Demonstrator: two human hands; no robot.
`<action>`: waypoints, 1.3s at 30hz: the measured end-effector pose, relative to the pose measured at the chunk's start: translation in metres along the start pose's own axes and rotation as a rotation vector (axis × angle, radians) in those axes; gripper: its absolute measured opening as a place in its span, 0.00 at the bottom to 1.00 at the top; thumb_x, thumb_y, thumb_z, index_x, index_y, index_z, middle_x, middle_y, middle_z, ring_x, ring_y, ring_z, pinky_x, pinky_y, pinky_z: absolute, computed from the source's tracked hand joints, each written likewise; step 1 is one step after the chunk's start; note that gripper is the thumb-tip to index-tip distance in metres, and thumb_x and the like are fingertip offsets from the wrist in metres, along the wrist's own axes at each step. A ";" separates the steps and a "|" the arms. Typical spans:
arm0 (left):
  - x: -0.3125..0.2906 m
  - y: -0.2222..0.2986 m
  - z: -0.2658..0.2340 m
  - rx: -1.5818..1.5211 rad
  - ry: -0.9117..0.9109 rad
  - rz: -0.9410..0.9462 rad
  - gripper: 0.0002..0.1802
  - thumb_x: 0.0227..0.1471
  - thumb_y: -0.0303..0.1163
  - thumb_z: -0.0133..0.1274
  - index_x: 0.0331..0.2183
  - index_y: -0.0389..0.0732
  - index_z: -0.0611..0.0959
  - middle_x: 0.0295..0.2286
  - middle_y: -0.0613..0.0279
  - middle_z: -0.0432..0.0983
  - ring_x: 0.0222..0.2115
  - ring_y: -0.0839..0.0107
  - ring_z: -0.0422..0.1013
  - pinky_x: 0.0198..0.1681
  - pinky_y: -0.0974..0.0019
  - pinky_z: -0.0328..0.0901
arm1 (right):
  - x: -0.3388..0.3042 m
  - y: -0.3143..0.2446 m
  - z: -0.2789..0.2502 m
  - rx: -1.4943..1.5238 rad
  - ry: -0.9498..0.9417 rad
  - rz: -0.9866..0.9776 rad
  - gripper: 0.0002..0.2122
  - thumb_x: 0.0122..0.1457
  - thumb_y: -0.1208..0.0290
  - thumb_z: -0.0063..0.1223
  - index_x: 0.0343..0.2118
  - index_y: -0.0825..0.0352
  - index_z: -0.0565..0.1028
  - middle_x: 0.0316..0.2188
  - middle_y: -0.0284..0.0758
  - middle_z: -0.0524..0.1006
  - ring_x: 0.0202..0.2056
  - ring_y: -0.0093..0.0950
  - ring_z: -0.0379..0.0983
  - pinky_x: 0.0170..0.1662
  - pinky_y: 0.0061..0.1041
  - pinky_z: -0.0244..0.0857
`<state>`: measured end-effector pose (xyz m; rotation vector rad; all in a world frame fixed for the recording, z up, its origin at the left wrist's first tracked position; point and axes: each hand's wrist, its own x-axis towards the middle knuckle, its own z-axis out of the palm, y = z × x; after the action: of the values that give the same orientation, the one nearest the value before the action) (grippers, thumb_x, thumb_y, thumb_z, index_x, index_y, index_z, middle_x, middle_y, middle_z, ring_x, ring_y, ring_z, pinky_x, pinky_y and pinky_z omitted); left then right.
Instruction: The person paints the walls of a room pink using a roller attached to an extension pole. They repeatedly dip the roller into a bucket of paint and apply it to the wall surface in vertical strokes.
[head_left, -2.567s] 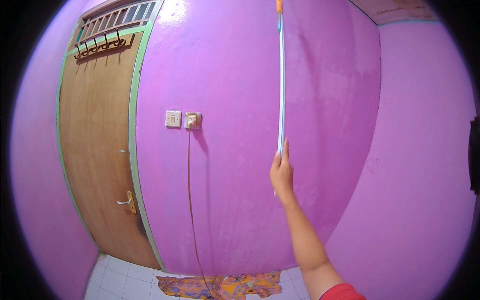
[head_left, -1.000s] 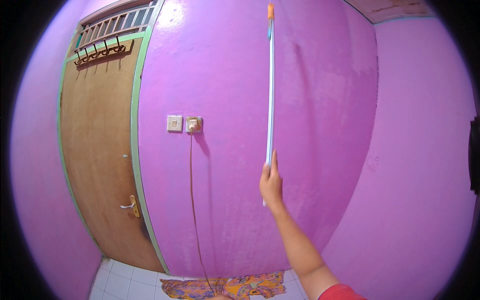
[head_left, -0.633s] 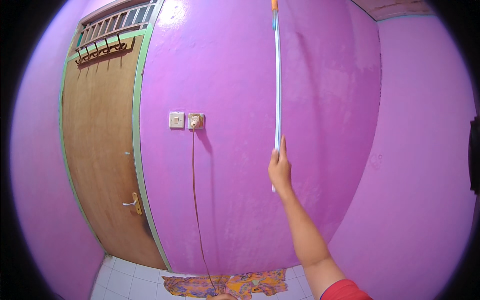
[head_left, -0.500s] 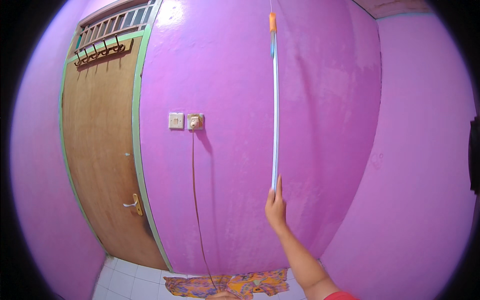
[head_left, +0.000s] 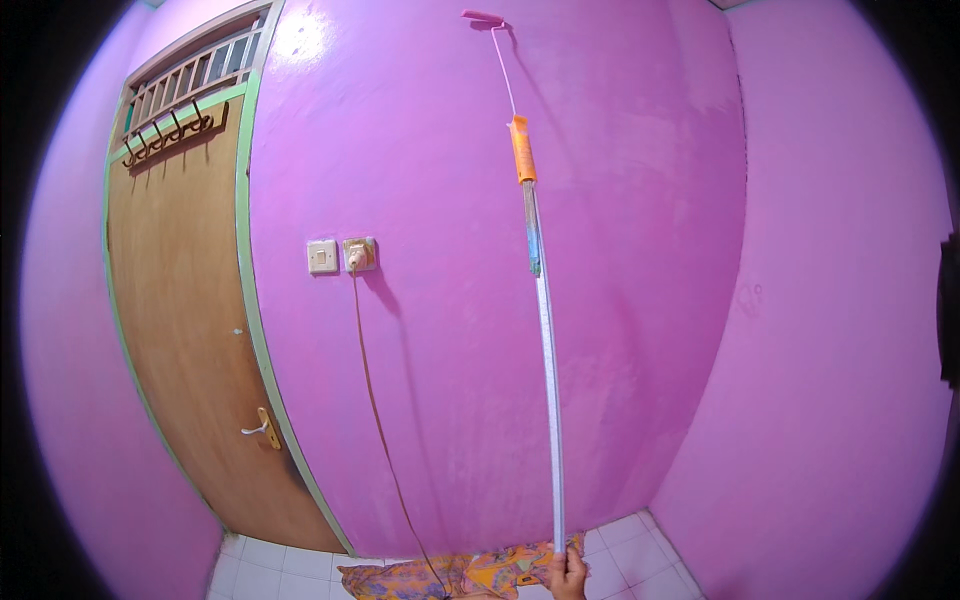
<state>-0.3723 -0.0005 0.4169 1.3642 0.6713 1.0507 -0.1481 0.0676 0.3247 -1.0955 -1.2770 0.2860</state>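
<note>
My right hand point(head_left: 568, 577) is at the lower edge, its fingers wrapped round the bottom of a long pale pole point(head_left: 550, 400). The pole rises nearly upright in front of the purple wall point(head_left: 440, 330). At its top the orange handle point(head_left: 522, 150) of a paint roller is fixed on, with a grey and blue binding point(head_left: 531, 225) just below. The pink roller head point(head_left: 483, 18) is high up against the wall, tilted slightly. My left hand does not show.
A brown door point(head_left: 190, 300) with a hook rack point(head_left: 175, 137) stands at the left. A light switch point(head_left: 322, 257) and a plugged-in socket point(head_left: 359, 254) sit on the wall, with a brown cable point(head_left: 372, 400) hanging down. Patterned cloth point(head_left: 400, 580) lies on the white floor tiles point(head_left: 290, 560).
My right hand has come down with the pole to the lower edge. The roller head has dropped into view at the top. The hand at the bottom edge is no longer visible.
</note>
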 end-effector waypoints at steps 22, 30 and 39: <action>0.011 -0.061 0.024 0.035 -0.077 -0.050 0.13 0.61 0.37 0.53 0.38 0.36 0.83 0.28 0.69 0.76 0.31 0.79 0.68 0.33 0.72 0.64 | 0.059 -0.010 -0.029 0.105 0.028 0.206 0.13 0.71 0.66 0.36 0.46 0.69 0.72 0.16 0.25 0.63 0.16 0.15 0.60 0.20 0.19 0.55; 0.005 -0.060 0.028 0.099 -0.069 -0.109 0.14 0.61 0.38 0.54 0.38 0.36 0.84 0.27 0.69 0.76 0.29 0.79 0.68 0.32 0.71 0.64 | 0.218 -0.100 -0.007 0.170 0.060 0.067 0.15 0.72 0.62 0.37 0.49 0.67 0.72 0.13 0.22 0.59 0.12 0.14 0.54 0.14 0.18 0.50; 0.003 -0.067 0.026 0.069 -0.060 -0.124 0.13 0.60 0.37 0.55 0.38 0.36 0.84 0.27 0.71 0.76 0.29 0.79 0.68 0.32 0.72 0.64 | 0.282 -0.121 -0.030 0.144 0.085 0.005 0.16 0.71 0.60 0.38 0.49 0.66 0.71 0.13 0.21 0.58 0.11 0.12 0.52 0.14 0.17 0.46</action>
<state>-0.3339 -0.0023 0.3555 1.3896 0.7441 0.8917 -0.0747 0.1930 0.5959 -0.9781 -1.1605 0.3270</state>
